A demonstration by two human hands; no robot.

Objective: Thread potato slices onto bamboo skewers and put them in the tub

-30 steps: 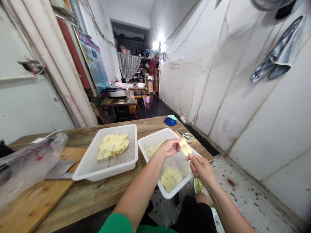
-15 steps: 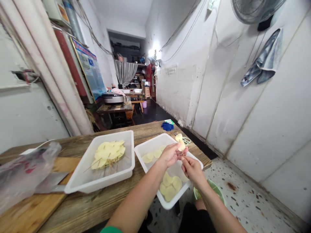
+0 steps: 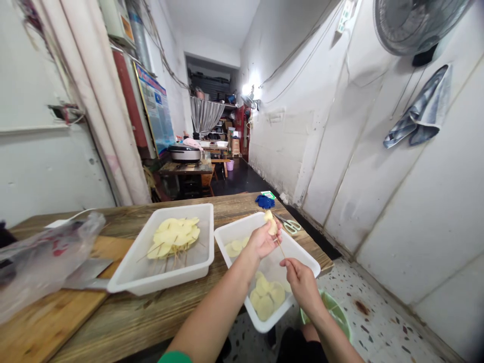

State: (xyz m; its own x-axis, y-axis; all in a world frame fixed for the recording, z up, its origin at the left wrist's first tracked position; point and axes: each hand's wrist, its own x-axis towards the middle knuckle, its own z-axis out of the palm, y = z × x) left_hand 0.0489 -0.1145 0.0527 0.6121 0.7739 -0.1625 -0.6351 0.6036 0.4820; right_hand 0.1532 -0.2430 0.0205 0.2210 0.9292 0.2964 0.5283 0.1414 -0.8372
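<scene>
- Right hand [image 3: 300, 283] pinches the near end of a thin skewer [image 3: 280, 248]; left hand [image 3: 263, 242] has its fingers curled round the pale slices [image 3: 273, 228] threaded further up, partly hiding them.
- Beneath lies a white tray [image 3: 261, 326], loose slices [image 3: 265, 301] at six o'clock from the left hand.
- Scissors [image 3: 291, 227] lie at two, blue cloth [image 3: 265, 201] at twelve, second tray [image 3: 166, 279] at nine, green basin [image 3: 346, 318] at five.
- Both forearms reach forward, converging; the left crosses the tray's edge.
- Skewer slants, far end towards eleven.

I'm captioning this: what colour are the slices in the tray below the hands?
The slices are pale yellow, showing best in the head view.
</scene>
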